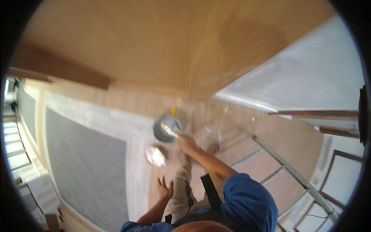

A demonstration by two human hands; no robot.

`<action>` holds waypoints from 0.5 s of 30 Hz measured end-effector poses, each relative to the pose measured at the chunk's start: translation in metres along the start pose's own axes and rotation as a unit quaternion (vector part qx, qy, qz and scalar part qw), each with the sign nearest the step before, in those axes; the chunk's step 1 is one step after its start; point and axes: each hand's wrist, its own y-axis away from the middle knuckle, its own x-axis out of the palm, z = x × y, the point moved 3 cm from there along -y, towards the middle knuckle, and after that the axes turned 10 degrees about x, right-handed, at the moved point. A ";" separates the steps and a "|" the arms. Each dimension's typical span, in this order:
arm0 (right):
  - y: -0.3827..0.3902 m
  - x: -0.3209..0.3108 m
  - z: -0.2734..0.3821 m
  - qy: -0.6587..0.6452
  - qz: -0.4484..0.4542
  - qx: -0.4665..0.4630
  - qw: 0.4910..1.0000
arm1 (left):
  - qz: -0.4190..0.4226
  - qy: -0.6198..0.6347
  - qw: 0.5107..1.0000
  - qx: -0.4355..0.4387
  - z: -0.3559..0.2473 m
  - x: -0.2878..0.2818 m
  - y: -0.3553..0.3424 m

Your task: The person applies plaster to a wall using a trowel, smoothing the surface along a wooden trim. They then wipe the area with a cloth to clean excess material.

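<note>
Grey bucket (157, 131), standing on the floor (299, 141) before the person's feet. I saw the right hand (186, 144) gripping a brush (167, 129), its blurred head over the bucket's mouth; whether it touched the contents, I could not tell. The left hand (165, 189) hung empty, fingers spread. Beside the bucket sat a shiny bundle (155, 156); a ladder (295, 176) lay right.

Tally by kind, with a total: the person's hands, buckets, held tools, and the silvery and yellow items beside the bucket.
Hands (left hand, right hand): 2
Bucket: 1
Held tool: 1
Silvery item: 1
Yellow item: 1
Total: 6
</note>
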 end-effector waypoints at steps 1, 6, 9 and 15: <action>0.024 -0.028 0.010 -0.080 -0.072 -0.059 0.992 | -0.014 -0.002 1.000 0.014 -0.013 -0.027 0.001; 0.162 -0.245 0.101 -0.256 -0.308 -0.340 0.850 | -0.022 -0.057 0.998 -0.012 -0.058 -0.149 0.011; 0.253 -0.396 0.163 -0.273 -0.443 -0.369 0.770 | -0.050 -0.101 0.993 -0.045 -0.070 -0.192 0.010; 0.392 -0.607 0.310 -0.170 -0.597 -0.429 0.656 | -0.115 -0.108 0.986 0.056 -0.124 -0.230 -0.009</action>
